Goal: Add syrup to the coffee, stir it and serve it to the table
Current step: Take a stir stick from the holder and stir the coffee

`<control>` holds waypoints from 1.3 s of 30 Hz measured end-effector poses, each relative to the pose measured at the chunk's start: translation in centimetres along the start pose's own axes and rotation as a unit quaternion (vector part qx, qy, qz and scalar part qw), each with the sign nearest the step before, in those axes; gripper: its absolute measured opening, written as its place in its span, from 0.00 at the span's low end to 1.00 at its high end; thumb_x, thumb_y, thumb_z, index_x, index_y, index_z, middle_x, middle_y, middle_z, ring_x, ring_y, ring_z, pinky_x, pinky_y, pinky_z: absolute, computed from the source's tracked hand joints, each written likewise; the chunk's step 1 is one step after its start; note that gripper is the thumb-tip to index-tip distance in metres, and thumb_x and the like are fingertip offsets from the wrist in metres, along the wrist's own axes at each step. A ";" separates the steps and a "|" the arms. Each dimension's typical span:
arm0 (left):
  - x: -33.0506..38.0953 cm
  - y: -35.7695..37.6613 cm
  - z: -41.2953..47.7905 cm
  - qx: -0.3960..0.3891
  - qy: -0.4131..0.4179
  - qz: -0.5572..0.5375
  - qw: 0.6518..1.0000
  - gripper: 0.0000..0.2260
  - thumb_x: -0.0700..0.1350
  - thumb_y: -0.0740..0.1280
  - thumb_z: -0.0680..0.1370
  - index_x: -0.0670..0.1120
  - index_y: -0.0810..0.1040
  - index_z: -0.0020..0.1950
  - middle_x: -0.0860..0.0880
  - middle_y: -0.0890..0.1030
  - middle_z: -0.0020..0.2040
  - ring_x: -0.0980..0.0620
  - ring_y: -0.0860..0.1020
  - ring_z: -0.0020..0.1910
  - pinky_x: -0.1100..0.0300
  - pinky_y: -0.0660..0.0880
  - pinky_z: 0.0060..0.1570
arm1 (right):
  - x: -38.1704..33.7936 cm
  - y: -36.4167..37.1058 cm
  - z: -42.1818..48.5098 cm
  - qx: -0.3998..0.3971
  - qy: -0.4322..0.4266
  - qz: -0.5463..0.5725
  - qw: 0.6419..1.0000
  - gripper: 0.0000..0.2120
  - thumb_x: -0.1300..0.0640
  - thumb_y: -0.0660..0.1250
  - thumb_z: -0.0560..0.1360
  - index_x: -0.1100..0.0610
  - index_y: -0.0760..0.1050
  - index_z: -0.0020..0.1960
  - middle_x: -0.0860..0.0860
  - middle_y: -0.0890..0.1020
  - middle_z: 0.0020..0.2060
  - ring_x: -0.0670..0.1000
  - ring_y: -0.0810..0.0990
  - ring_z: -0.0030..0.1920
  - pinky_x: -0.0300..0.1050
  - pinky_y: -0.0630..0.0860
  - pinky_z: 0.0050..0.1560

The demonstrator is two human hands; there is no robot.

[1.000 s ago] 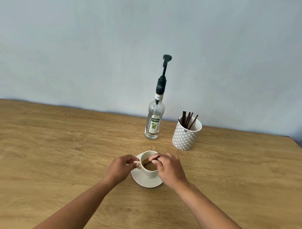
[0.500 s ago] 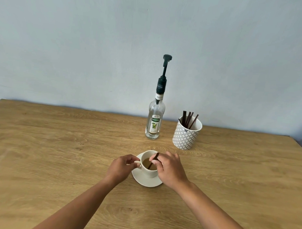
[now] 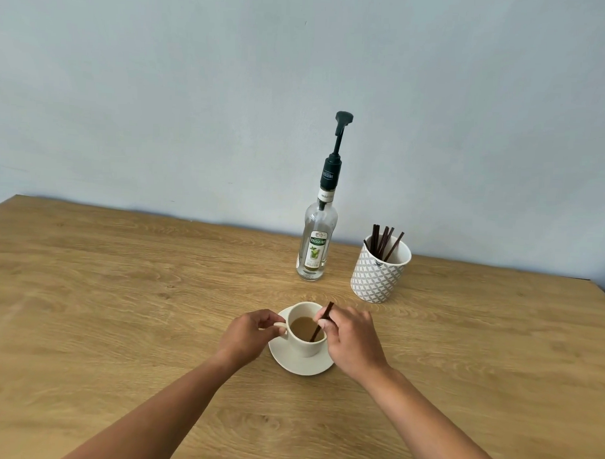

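The left hand pinches the cup handle to steady it while the right hand, just beside the cup, grips the stirrer dipped in the coffee.

Cam inventory, 1 view only: head-worn, wide-angle. You look fwd and down across the counter toward the wall at its far edge. Your forearms enter from bottom of frame; cup sits near, centre-low. Bottle and patterned holder stand further back, right of centre. No 2nd view, so no shared area.
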State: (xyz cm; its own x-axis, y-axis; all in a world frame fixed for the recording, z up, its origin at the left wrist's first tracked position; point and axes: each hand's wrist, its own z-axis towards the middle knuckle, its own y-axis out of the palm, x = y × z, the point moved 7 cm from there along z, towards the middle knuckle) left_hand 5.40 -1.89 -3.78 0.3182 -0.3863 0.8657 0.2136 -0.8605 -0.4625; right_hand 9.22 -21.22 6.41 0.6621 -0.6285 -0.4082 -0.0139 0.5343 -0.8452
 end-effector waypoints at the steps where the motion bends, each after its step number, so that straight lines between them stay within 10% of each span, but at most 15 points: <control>1: 0.0 0.0 0.0 0.001 0.000 0.000 1.000 0.05 0.52 0.75 0.73 0.56 0.86 0.48 0.58 0.87 0.47 0.59 0.82 0.48 0.51 0.82 0.49 | -0.1 0.2 0.0 0.001 0.001 0.015 1.000 0.06 0.60 0.65 0.76 0.49 0.77 0.49 0.41 0.82 0.44 0.48 0.77 0.47 0.48 0.65 0.49; 15: -0.2 0.0 0.0 -0.004 0.002 -0.016 1.000 0.04 0.52 0.75 0.73 0.58 0.85 0.46 0.58 0.87 0.47 0.55 0.83 0.43 0.56 0.81 0.36 | 0.4 -0.4 -0.2 0.018 -0.004 -0.047 0.999 0.08 0.62 0.69 0.73 0.50 0.77 0.47 0.44 0.82 0.39 0.51 0.78 0.43 0.52 0.69 0.45; 21: -0.5 0.1 0.3 -0.005 0.010 -0.002 1.000 0.04 0.52 0.75 0.73 0.57 0.86 0.47 0.58 0.87 0.46 0.58 0.83 0.47 0.53 0.81 0.52 | -0.5 0.4 -0.3 0.016 -0.014 0.017 1.000 0.08 0.61 0.67 0.75 0.49 0.78 0.49 0.41 0.82 0.43 0.47 0.77 0.46 0.47 0.66 0.47; 39: -0.3 0.0 0.4 -0.005 0.015 0.015 1.000 0.02 0.54 0.75 0.72 0.62 0.84 0.42 0.62 0.86 0.43 0.62 0.82 0.47 0.59 0.77 0.49 | -0.8 0.6 -0.3 0.013 -0.025 0.001 1.000 0.07 0.60 0.66 0.76 0.50 0.78 0.50 0.41 0.82 0.43 0.47 0.78 0.46 0.48 0.68 0.47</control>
State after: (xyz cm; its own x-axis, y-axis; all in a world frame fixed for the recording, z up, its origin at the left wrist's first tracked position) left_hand 5.67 -1.61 -4.15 0.2966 -0.4211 0.8572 0.1956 -0.8517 -0.4861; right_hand 8.42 -20.54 6.15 0.6989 -0.5985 -0.3916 0.0034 0.5503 -0.8350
